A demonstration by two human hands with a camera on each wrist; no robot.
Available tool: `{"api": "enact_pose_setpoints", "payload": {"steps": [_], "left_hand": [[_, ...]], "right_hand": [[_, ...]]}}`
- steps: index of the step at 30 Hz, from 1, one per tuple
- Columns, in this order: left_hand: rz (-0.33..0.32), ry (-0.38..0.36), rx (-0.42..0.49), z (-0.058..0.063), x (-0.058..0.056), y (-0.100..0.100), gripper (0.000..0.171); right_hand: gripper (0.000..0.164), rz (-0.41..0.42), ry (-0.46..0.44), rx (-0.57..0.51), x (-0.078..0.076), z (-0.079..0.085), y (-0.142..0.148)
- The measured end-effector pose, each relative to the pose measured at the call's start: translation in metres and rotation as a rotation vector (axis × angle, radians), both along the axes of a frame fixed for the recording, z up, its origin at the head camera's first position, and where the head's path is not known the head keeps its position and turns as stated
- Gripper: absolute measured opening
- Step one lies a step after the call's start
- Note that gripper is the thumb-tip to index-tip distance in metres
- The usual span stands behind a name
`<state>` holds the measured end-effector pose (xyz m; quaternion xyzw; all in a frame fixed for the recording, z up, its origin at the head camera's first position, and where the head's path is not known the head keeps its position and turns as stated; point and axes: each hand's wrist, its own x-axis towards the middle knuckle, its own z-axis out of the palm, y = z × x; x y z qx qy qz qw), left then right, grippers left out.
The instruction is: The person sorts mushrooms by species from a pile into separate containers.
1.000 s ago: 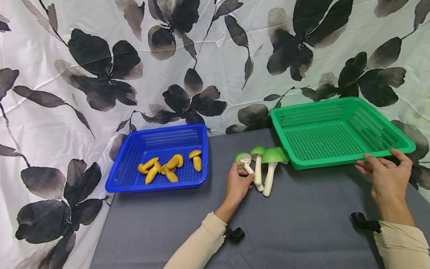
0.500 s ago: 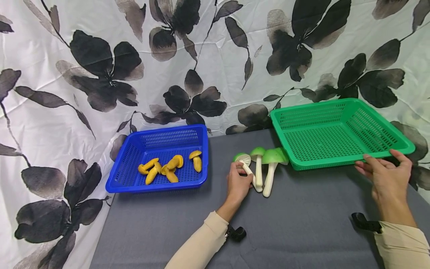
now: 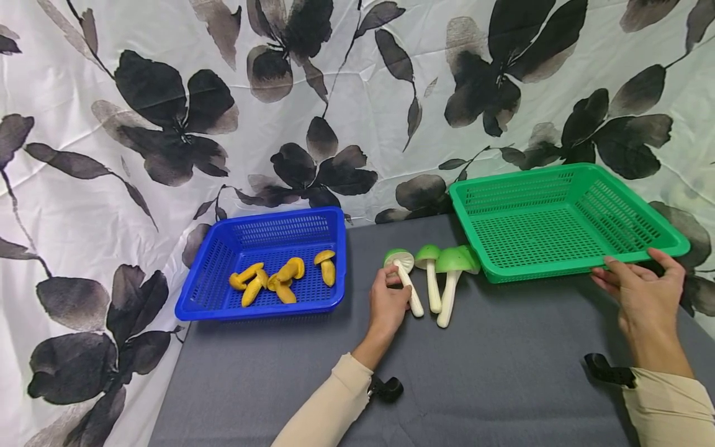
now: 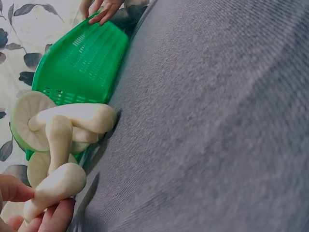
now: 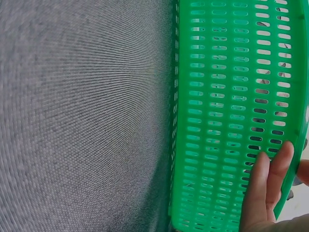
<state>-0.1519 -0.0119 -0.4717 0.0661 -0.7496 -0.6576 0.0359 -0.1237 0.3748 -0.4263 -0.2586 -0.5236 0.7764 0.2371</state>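
Observation:
My left hand (image 3: pixel 387 307) pinches the white stem of a green-capped toy mushroom (image 3: pixel 411 295), thumb on one side and fingers on the other. In the left wrist view that stem (image 4: pixel 58 187) shows between thumb and fingertips. Just right of it lie another green-capped mushroom (image 3: pixel 432 288) and a larger one (image 3: pixel 449 298); a further green cap (image 3: pixel 473 257) peeks out behind, against the green basket (image 3: pixel 558 272). At the basket's front right, my right hand (image 3: pixel 648 301) grips the rim. The right wrist view shows fingers (image 5: pixel 260 179) along its outer wall and the thumb over the edge.
A blue basket (image 3: pixel 257 313) stands at the left, holding several yellow mushrooms (image 3: pixel 290 268). Grey cloth (image 3: pixel 503 385) covers the table. Behind it hangs a white curtain (image 3: pixel 385 93) with dark flowers, close to both baskets.
The left hand has shifted slightly left with the pinched mushroom, whose stem now lies apart from the middle mushroom's stem. The right hand and green basket have stayed in place.

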Motion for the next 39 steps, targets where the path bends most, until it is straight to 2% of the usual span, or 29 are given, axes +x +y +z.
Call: {"api": "enact_pose_setpoints", "payload": {"steps": [7,16,22,30,39], "left_hand": [[-0.024,0.064,0.031,0.005,-0.004,-0.007,0.05],[-0.056,0.058,0.165,0.011,-0.013,-0.009,0.053],[-0.106,0.036,0.242,0.018,-0.018,-0.009,0.056],[-0.159,0.084,0.3,0.029,-0.025,-0.008,0.058],[-0.197,0.1,0.332,0.042,-0.033,0.0,0.063]], "right_hand": [[0.075,-0.006,-0.012,-0.005,0.0,0.001,0.001],[0.078,-0.004,-0.023,0.004,0.0,0.002,0.002],[0.08,-0.001,-0.024,-0.003,0.0,0.003,0.002],[0.079,-0.01,-0.02,-0.012,0.0,0.004,0.002],[0.078,0.002,0.004,-0.032,0.0,0.005,0.002]]}}
